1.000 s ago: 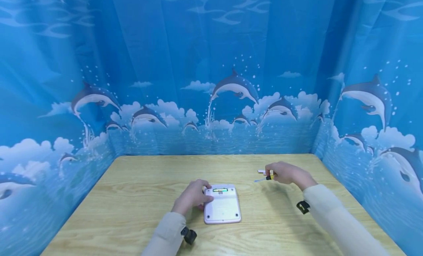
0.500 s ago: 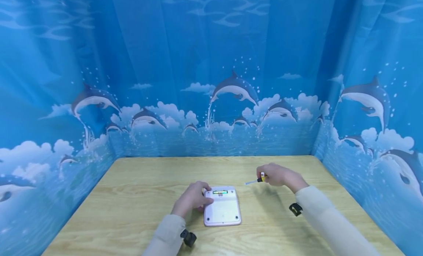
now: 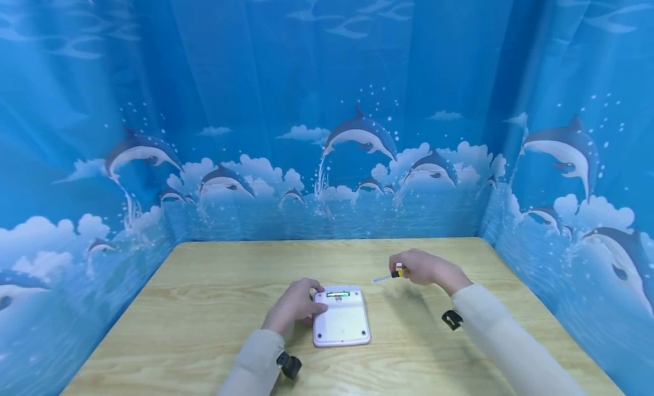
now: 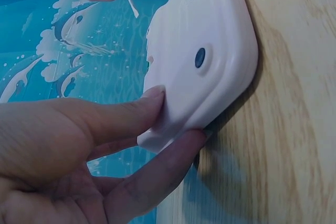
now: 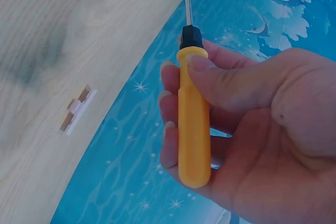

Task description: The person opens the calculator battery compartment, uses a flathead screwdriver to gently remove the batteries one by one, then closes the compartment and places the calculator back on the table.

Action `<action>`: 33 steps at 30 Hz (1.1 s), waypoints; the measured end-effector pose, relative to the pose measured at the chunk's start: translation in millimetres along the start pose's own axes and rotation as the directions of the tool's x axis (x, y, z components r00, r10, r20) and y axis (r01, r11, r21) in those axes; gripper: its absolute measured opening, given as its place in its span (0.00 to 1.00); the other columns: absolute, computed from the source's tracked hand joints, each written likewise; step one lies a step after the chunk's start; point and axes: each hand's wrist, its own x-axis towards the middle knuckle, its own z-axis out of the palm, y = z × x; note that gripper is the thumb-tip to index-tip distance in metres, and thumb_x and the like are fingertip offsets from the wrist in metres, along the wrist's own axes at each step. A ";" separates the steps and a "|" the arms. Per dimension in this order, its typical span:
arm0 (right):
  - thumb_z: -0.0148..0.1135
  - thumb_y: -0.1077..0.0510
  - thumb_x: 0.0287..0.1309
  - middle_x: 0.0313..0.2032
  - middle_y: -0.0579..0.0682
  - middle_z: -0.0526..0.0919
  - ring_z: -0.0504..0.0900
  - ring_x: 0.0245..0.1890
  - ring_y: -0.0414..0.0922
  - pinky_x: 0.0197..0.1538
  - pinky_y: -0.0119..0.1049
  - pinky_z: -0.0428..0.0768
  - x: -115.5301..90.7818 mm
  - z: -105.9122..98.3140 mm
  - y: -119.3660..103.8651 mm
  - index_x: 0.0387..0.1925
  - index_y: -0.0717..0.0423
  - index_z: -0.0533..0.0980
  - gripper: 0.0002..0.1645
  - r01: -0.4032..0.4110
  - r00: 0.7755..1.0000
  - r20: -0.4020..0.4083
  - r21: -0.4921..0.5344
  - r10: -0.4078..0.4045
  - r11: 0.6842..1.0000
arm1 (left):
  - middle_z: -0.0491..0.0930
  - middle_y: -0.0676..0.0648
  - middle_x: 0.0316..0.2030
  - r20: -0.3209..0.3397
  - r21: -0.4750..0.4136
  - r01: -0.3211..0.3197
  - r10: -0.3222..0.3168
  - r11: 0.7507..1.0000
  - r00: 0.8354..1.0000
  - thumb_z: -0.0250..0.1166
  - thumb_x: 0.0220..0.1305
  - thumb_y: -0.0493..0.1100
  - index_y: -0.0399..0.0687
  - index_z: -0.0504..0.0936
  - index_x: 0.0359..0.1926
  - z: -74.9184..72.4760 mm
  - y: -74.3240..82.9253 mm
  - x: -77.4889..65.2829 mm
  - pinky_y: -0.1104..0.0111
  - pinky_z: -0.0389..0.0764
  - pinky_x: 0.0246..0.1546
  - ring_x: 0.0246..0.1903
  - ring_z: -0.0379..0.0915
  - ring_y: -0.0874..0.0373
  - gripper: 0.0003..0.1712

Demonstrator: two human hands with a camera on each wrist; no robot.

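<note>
A pale pink calculator (image 3: 341,322) lies back side up on the table, its small battery slot (image 3: 338,294) uncovered near the far edge with a shiny battery inside. My left hand (image 3: 296,305) pinches its left edge, thumb on the back and fingers at the underside, as the left wrist view shows. To the right and farther back, my right hand (image 3: 424,267) holds a screwdriver (image 5: 194,119) by its yellow handle, thumb along the collar. The bare metal blade (image 3: 381,279) points left toward the calculator, apart from it.
A small pale pink battery cover (image 5: 77,109) lies on the wooden table (image 3: 230,282) near its far side, close to my right hand. Blue dolphin-print curtains (image 3: 286,129) enclose the table at the back and sides.
My right hand has moved left with the screwdriver, bringing its tip nearer to the calculator. My left hand keeps its pinch on the calculator's edge.
</note>
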 end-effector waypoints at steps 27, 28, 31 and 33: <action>0.58 0.71 0.68 0.51 0.50 0.89 0.85 0.56 0.53 0.60 0.51 0.86 22.6 0.0 -49.8 0.51 0.52 0.86 0.19 0.061 0.997 0.056 -0.062 -0.057 0.996 | 0.82 0.40 0.42 0.016 -0.001 -0.014 0.014 1.000 1.000 0.74 0.62 0.37 0.41 0.81 0.61 0.6 1.0 2.3 0.66 0.88 0.28 0.26 0.81 0.54 0.26; 0.58 0.72 0.69 0.52 0.50 0.89 0.85 0.56 0.53 0.60 0.51 0.86 22.8 0.2 -50.3 0.51 0.52 0.86 0.19 0.060 0.997 0.059 -0.060 -0.056 0.996 | 0.82 0.40 0.42 0.017 -0.003 -0.016 0.016 1.000 1.000 0.74 0.61 0.37 0.41 0.81 0.61 0.6 1.2 1.8 0.66 0.88 0.28 0.26 0.82 0.54 0.26; 0.57 0.71 0.70 0.54 0.50 0.88 0.84 0.58 0.53 0.62 0.51 0.85 23.8 0.7 -51.9 0.52 0.51 0.85 0.19 0.048 0.997 0.065 -0.049 -0.045 0.998 | 0.82 0.39 0.42 0.018 -0.005 -0.023 0.023 1.000 1.000 0.74 0.61 0.36 0.40 0.81 0.60 1.0 0.6 1.3 0.66 0.88 0.27 0.26 0.82 0.54 0.26; 0.56 0.71 0.70 0.54 0.50 0.88 0.83 0.59 0.54 0.62 0.51 0.84 24.7 0.4 -53.6 0.52 0.51 0.85 0.19 0.051 0.996 0.070 -0.050 -0.048 0.997 | 0.82 0.39 0.41 0.016 -0.004 -0.021 0.021 1.000 1.000 0.74 0.61 0.36 0.40 0.81 0.60 0.8 0.7 0.9 0.66 0.88 0.27 0.26 0.81 0.54 0.26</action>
